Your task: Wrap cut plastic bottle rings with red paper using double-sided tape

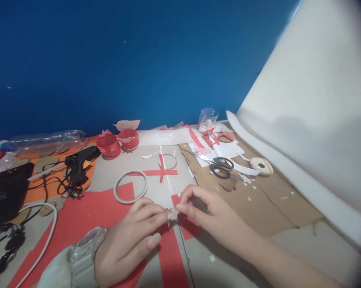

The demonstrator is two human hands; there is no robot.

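My left hand (129, 240), with a clear watch (86, 254) on its wrist, and my right hand (212, 214) meet at the middle of the table. Both pinch a small pale scrap (173, 214), maybe tape or paper, between their fingertips. Under them lie red paper sheets (87, 216) and red strips (172, 260) on grey card. A thin white ring (130, 187) rests just beyond my left hand, and a red paper cross (161, 172) with a small clear ring (167, 161) lies further back.
Black-handled scissors (218, 165) and a tape dispenser (260, 165) lie at the back right on cardboard. A black glue gun (78, 162) with cable sits left, two red ribbed cups (109, 145) behind it, a clear plastic bottle (45, 140) at far left. A white foam sheet (312, 116) leans on the right.
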